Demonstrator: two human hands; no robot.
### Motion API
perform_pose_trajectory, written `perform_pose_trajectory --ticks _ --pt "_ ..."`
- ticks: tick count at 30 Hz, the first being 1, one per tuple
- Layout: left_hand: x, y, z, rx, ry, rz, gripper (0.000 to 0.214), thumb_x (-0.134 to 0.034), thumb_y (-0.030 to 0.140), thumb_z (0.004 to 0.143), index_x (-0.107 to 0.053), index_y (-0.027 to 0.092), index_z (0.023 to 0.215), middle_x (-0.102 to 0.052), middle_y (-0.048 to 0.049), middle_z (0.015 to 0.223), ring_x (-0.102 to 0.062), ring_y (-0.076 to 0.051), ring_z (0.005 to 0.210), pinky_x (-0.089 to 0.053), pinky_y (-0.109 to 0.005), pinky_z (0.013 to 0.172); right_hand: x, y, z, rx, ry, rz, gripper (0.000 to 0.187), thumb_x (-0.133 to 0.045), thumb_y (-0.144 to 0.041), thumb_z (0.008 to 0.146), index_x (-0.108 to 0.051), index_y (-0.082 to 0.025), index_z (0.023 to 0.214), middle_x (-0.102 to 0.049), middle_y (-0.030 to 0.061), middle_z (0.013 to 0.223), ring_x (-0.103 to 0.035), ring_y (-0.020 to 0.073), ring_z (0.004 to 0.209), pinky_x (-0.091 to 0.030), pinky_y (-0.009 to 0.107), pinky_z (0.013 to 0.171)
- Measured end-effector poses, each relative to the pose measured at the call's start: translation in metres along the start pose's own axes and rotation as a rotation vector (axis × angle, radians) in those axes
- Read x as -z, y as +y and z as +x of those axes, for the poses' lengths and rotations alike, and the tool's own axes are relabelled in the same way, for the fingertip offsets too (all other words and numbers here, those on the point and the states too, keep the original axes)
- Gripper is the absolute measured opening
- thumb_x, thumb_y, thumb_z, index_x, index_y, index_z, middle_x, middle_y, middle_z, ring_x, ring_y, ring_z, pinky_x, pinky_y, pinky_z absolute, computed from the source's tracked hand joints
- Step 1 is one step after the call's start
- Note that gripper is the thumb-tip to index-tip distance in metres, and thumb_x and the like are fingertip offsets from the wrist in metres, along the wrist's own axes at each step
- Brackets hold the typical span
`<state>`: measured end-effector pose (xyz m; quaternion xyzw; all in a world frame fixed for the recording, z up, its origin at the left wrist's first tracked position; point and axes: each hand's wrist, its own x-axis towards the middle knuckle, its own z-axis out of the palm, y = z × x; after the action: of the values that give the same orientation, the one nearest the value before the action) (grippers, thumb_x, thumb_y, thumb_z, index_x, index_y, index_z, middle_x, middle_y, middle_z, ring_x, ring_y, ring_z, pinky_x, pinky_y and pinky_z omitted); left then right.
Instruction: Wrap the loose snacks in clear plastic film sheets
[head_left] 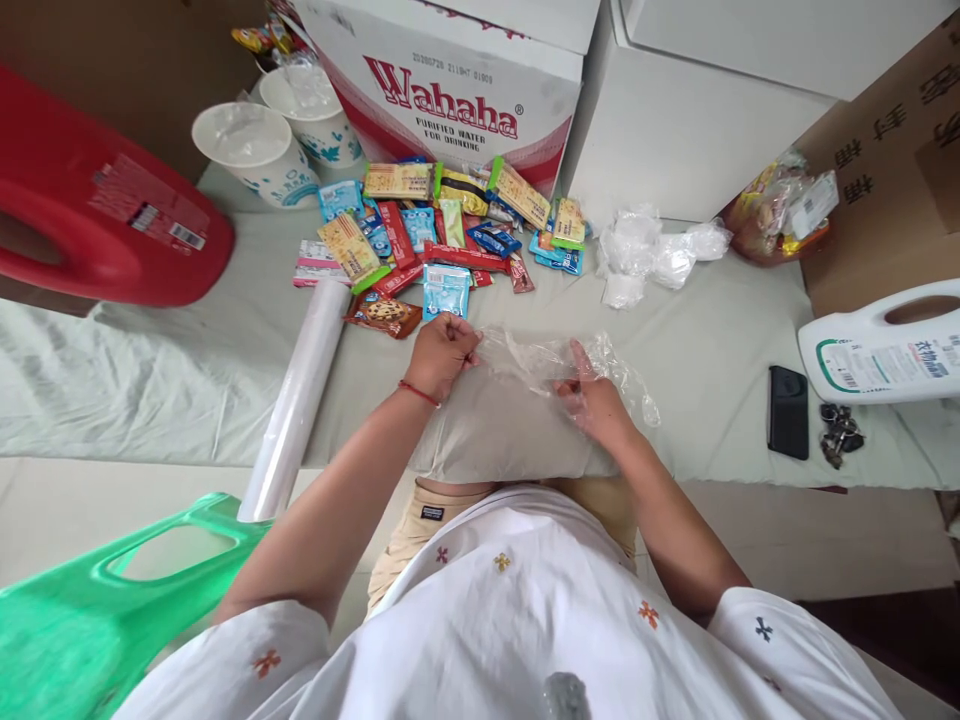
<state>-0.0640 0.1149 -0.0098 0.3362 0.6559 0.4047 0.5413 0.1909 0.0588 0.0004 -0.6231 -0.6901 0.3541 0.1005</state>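
Note:
A thin, crumpled clear plastic bag [525, 360] stretches between my two hands above the cloth-covered table edge. My left hand [444, 355], with a red cord on its wrist, pinches the bag's left end between thumb and fingers. On the other side my right hand [592, 400] holds the bag with its index finger stretched out; film partly covers its fingers. Just beyond my left hand lie a blue snack packet [446, 290] and a brown cookie packet [384, 314]. Behind them is a pile of wrapped snacks [397, 235]. Several crumpled clear plastic pieces [630, 255] lie beyond my right hand.
A clear plastic roll [296, 400] lies at left near a green basket [150, 580]. Paper cups [255, 155], a red jug [112, 190] and a Wahaha carton [457, 90] stand behind. At right are a white bottle [885, 345], phone [787, 412] and keys [840, 435].

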Motion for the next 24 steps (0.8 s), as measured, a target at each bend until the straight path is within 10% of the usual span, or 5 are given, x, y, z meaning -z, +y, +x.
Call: perform_pose_trajectory --ticks 4,8,12,16,24 --pt "0.023 -0.001 0.007 -0.105 0.105 0.227 0.037 -0.084 0.011 0.065 -0.052 0.024 0.078 -0.055 0.0032 0.072 -0.056 -0.015 0.060 -0.050 -0.034 0.061 0.005 -0.007 0.001 -0.053 -0.036 0.108 0.091 -0.055 -0.030 0.096 -0.004 -0.017 0.170 -0.069 -0.0029 0.075 -0.056 0.0160 0.058 -0.045 0.028 0.064" --pt "0.027 0.013 -0.024 -0.637 0.348 0.552 0.027 -0.074 0.014 0.073 -0.063 0.024 0.095 -0.063 -0.0100 0.109 -0.063 -0.030 0.104 -0.051 -0.050 0.097 0.003 -0.011 0.002 -0.081 -0.009 0.119 0.098 -0.060 -0.034 0.095 0.000 -0.016 0.170 -0.064 -0.0058 0.068 -0.057 0.0160 0.059 -0.044 0.027 0.065" --pt "0.001 0.036 -0.072 -1.177 -0.304 0.663 0.026 -0.054 0.025 0.097 -0.067 0.027 0.119 -0.070 -0.0095 0.124 -0.062 -0.026 0.123 -0.045 -0.046 0.107 0.002 -0.013 0.004 -0.068 -0.010 0.024 0.107 -0.064 -0.034 0.089 0.003 -0.010 0.169 -0.066 -0.0039 0.066 -0.059 0.0184 0.062 -0.044 0.029 0.066" --pt "-0.021 0.037 -0.088 -1.031 -0.724 0.826 0.045 -0.043 0.045 0.105 -0.059 0.027 0.142 -0.071 -0.0108 0.132 -0.070 -0.024 0.107 -0.051 -0.036 0.091 0.004 -0.010 0.004 -0.009 -0.013 -0.031 0.107 -0.065 -0.033 0.086 -0.001 -0.009 0.169 -0.068 -0.0001 0.071 -0.062 0.0212 0.066 -0.046 0.031 0.066" --pt "-0.019 0.026 -0.083 -0.878 -0.330 0.921 0.051 -0.037 0.045 0.106 -0.061 0.017 0.141 -0.074 -0.0143 0.115 -0.070 -0.026 0.101 -0.050 -0.036 0.084 -0.002 -0.004 0.003 -0.026 0.008 -0.034 0.108 -0.064 -0.048 0.092 0.001 -0.010 0.169 -0.073 0.0023 0.083 -0.067 0.0233 0.074 -0.052 0.035 0.075"
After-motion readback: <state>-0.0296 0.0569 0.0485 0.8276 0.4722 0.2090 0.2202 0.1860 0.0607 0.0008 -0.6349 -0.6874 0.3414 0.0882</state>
